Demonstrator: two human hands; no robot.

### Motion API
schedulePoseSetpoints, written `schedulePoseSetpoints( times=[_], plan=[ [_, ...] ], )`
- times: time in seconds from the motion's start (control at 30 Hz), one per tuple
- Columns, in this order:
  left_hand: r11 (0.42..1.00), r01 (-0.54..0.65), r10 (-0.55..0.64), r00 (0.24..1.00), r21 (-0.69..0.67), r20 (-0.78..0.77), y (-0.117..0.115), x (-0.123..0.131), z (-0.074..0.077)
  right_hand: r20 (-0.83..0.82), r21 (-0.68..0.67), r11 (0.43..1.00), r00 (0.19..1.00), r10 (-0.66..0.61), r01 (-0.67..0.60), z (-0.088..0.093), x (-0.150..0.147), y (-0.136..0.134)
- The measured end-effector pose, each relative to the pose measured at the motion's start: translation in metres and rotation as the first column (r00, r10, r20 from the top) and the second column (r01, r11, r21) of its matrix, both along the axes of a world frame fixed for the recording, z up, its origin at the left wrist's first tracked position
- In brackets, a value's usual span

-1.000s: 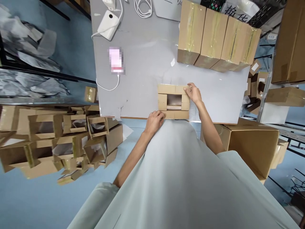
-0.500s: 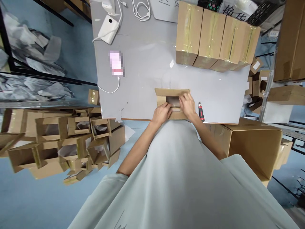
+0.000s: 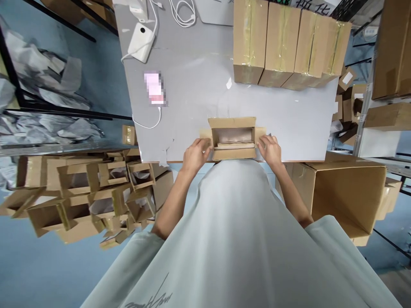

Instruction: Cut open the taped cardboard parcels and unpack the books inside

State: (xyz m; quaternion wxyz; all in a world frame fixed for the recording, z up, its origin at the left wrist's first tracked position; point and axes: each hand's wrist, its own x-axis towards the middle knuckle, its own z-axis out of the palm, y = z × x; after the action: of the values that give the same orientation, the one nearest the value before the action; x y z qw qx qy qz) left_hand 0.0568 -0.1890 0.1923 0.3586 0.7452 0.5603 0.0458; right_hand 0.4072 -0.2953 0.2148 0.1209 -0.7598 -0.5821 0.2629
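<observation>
A small open cardboard box [image 3: 233, 123] stands at the table's front edge, its flaps folded outward. Inside it, along the near wall, lie flat, pale cardboard-like pieces [image 3: 238, 146]; the rest of the inside looks greyish. My left hand [image 3: 195, 157] is at the left flap, fingers curled and closed on its edge. On the opposite side, my right hand [image 3: 271, 150] has its bent fingers on the right flap. The utility knife is mostly hidden behind my right hand.
Several taped cartons [image 3: 281, 42] stand in a row at the back right. A phone [image 3: 154, 87] on a cable and a white power bank [image 3: 140, 42] lie at the left. Open boxes [image 3: 78, 175] are piled left below the table; a large open carton [image 3: 348, 201] stands right.
My hands have moved apart, from inside the box opening to its two sides. The side flaps now lie outward and the inside shows more. My right hand now covers most of the knife.
</observation>
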Motion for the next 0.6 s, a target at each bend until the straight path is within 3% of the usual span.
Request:
schedulePoseSetpoints(
  times=[0.1,0.23,0.4,0.6],
  plan=[
    [0.999,-0.005,0.005,1.0,-0.036,0.006,0.0,0.002,-0.012,-0.004,-0.02,0.999,0.999,-0.039,0.039,-0.013,0.006,-0.006],
    [0.997,0.068,-0.07,0.996,0.046,0.056,-0.003,0.024,-0.018,0.013,-0.032,0.999,1.0,0.011,-0.011,-0.015,0.003,0.002],
    [0.937,0.339,-0.339,0.941,0.08,-0.018,0.0,0.059,-0.019,0.016,-0.093,0.971,0.975,0.223,-0.221,-0.002,-0.008,0.023],
    [0.86,0.51,-0.497,0.847,0.022,-0.191,0.006,0.089,-0.021,0.085,-0.241,0.853,0.866,0.493,-0.462,0.001,-0.025,0.045]
  ],
)
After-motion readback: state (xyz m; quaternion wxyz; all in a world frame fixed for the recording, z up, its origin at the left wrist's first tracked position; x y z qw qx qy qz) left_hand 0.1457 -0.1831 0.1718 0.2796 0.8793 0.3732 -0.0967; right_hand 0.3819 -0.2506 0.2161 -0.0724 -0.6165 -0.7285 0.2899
